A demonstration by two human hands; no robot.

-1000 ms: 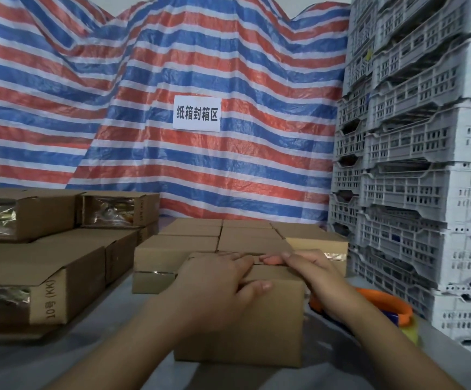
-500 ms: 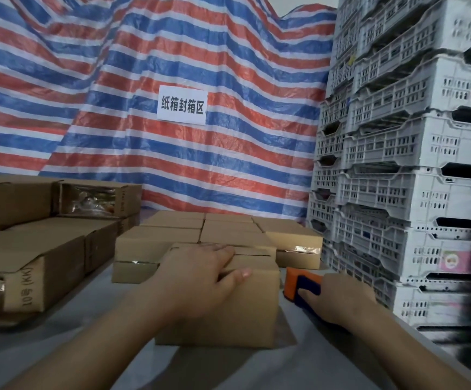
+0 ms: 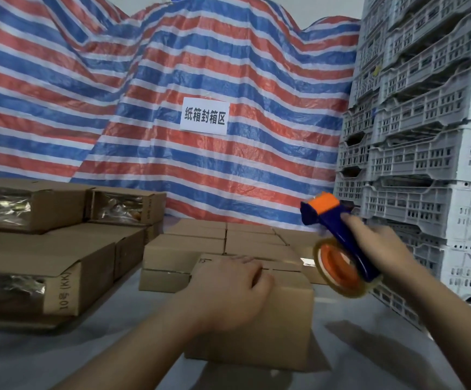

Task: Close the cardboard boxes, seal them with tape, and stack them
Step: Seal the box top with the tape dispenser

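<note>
Head view, items listed from the hands outward.

Right hand [image 3: 376, 249]: one, raised clear of the table, fingers wrapped tight round the blue handle of one tape dispenser [image 3: 338, 243]. Dispenser has an orange head at the top and one roll of clear tape [image 3: 341, 273] on an orange hub at the bottom. It hangs in the air just right of, and above, the box under the other hand; not touching it.

Left hand [image 3: 228, 291]: one, palm down, fingers loosely curled, pressing on the top of one cardboard box [image 3: 271, 327]. Nothing grasped. The flaps are folded shut and a seam shows beside the fingertips; whether tape lies on it cannot be told.

Grey table [image 3: 59, 358]: one, bearing all boxes.

Closed boxes [image 3: 183, 249]: a flat group directly behind the held box, touching one another; about six tops visible, some hidden, at least two layers on the left.

Side stack of boxes [image 3: 68, 266]: far left, four visible, ends open with shiny contents; one marked "10号 (KK)".

Striped tarpaulin [image 3: 144, 108]: one, red, white and blue, as backdrop.

Paper sign [image 3: 204, 116]: one, on the tarpaulin.

White plastic crates [image 3: 425, 153]: stacked at right, in two columns; the count runs out of view.
</note>
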